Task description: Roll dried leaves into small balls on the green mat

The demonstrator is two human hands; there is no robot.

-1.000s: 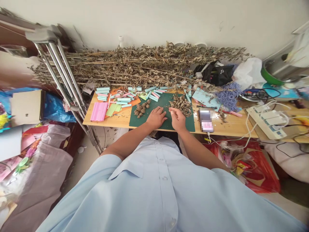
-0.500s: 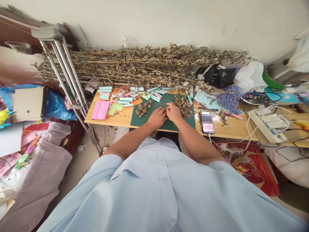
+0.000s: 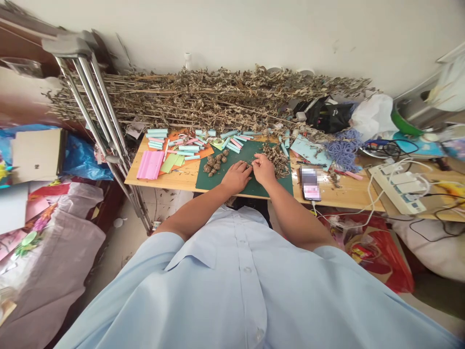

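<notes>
Over the green cutting mat (image 3: 207,182), my left hand (image 3: 236,178) rests palm down with its fingers bent together; what lies under them is hidden. Close beside it, my right hand (image 3: 263,169) is closed in a pinch, fingertips near the left ones. Small dark bits show by the fingertips, too small to name. Left of my hands sits a cluster of brown balls of dried plant matter (image 3: 214,166). A loose heap of dried leaves (image 3: 279,162) lies just beyond my right hand.
Long dried leafy stalks (image 3: 203,97) fill the back of the wooden table (image 3: 136,177). Rolled blue and pink papers (image 3: 191,149) lie left. A phone (image 3: 310,184), purple cord (image 3: 343,148) and power strip (image 3: 397,186) stand right. Metal crutches (image 3: 105,111) lean at the left end.
My right hand's fingers have shifted slightly, a little apart from the left fingertips. My left hand stays nearly in place. The whole view has moved slightly.
</notes>
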